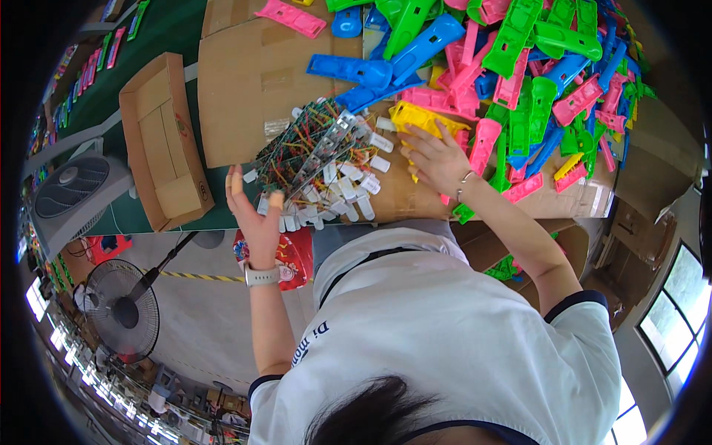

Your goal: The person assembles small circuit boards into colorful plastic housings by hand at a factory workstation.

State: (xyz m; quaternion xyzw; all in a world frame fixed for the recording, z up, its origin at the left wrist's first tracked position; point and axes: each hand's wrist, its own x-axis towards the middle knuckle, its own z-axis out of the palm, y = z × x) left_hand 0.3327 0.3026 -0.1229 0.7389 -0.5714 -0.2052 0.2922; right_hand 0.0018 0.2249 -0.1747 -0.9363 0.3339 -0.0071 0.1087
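My left hand (256, 219) is open beside the near left edge of a pile of wired parts (304, 148). Its thumb and fingers are apart, with pale covers on some fingertips, and nothing is in it. The pile is a tangle of thin coloured wires, white plastic pieces (345, 189) and a silvery strip (326, 144). At the pile's right, my right hand (437, 159) has its fingers closed over a yellow plastic shell (423, 115). The fingers partly hide the shell, and its underside cannot be seen.
A large heap of pink, green, blue and yellow plastic shells (519, 96) covers the right of the cardboard-topped table (237, 96). An open cardboard box (163, 141) stands to the left, near a grey fan (74, 185). A standing fan (122, 311) is lower left.
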